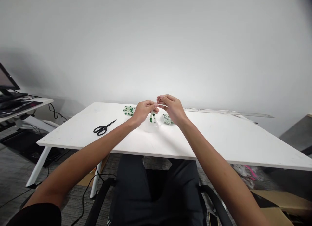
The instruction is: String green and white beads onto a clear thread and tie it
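Observation:
My left hand [145,111] is closed, its thumb and fingers pinching the top of a short string of green and pale beads [152,117] that hangs below it. Right beside it, my right hand [171,106] pinches a thin cord [158,100] above the beads. A clear round container [159,121] stands under the hands. Behind my right hand is a dish of pale green beads [168,119], partly hidden. A pile of green and white beads [128,110] lies left of my left hand.
Black scissors [104,128] lie on the white table [136,144] at the left. A long clear strip [227,113] runs along the table's back right edge. A monitor [7,78] stands on another desk at the far left. Cardboard boxes [282,201] are on the floor at the right.

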Motion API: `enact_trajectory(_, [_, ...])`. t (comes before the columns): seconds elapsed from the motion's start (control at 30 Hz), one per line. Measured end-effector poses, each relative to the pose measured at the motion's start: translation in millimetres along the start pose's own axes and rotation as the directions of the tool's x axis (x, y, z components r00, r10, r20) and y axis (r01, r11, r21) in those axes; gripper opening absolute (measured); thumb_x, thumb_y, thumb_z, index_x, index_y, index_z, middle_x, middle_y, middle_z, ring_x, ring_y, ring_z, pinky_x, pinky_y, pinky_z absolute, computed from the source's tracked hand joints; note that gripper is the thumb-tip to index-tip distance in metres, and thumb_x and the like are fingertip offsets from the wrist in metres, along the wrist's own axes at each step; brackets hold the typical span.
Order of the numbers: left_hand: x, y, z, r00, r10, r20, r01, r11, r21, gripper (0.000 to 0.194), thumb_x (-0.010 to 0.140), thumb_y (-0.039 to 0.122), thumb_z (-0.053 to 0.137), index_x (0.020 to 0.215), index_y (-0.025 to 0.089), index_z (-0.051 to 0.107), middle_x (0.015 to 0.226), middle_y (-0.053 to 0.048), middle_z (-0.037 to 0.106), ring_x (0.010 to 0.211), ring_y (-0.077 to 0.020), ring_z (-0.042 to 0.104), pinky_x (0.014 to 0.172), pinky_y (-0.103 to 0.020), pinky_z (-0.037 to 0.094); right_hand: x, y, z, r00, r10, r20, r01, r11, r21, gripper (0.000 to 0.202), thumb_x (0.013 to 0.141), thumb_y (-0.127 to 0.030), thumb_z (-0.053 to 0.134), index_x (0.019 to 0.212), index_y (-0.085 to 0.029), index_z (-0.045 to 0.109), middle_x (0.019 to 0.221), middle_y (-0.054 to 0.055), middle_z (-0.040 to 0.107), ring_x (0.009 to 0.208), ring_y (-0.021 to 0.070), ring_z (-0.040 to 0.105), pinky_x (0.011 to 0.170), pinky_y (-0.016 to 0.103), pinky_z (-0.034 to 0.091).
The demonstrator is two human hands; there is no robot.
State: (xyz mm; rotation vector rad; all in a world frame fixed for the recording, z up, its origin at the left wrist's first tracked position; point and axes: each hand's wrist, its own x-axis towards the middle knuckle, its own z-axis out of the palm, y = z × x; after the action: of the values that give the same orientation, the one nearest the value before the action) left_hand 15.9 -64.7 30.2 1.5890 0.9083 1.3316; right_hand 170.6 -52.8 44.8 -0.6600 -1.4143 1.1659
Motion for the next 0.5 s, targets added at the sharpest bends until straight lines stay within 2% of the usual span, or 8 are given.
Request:
enact_trajectory(0.1, [-4,-2,4.0,1.000,-0.011,-0.009,0.011,1.000,-0.007,0.023,0.079,0.037,0.065,0.079,0.014,0.064,0.078,-0.008,0.069,0.072,-0.0170,0.063,0.073,-0.033,0.046,1,0,-2,0.999,-0.007,-0.034,0.007,1.000,-0.015,0.022,0.076,-0.042,0.064,0.079,-0.020,0.065,0.093,0.004,0.063,0.085,0.0140,0.058,0.080,0.031,0.049])
enact_trajectory(0.23, [-7,-6,7.8,0.999,-0.020,-0.046,0.015,0.994,-0.110,0.026,0.079,0.039,0.065,0.083,0.014,0.063,0.083,-0.009,0.070,0.079,-0.0184,0.065,0.080,-0.036,0.047,3,-7,0,0.995,-0.039,-0.088,0.035,0.998,-0.047,0.021,0.075,-0.041,0.064,0.077,-0.020,0.063,0.091,0.004,0.063,0.082,0.0132,0.057,0.078,0.030,0.048])
enact_trajectory(0.37, [-9,-10,7.2,0.993,-0.001,-0.119,-0.022,0.981,-0.191,0.026,0.079,0.039,0.064,0.086,0.014,0.062,0.088,-0.009,0.071,0.086,-0.0186,0.066,0.088,-0.037,0.045,6,-25,3,0.987,-0.117,-0.110,0.102,0.986,-0.133,0.020,0.076,-0.041,0.063,0.076,-0.021,0.062,0.091,0.003,0.063,0.081,0.0129,0.057,0.075,0.029,0.047])
enact_trajectory(0.5, [-9,-10,0.9,0.985,0.042,-0.166,-0.065,0.988,-0.138,0.025,0.080,0.040,0.063,0.086,0.016,0.063,0.095,-0.007,0.068,0.092,-0.0172,0.062,0.088,-0.033,0.044,9,-46,3,0.980,-0.181,-0.076,0.164,0.968,-0.189,0.017,0.078,-0.039,0.063,0.077,-0.021,0.062,0.089,0.002,0.063,0.080,0.0122,0.057,0.073,0.029,0.046])
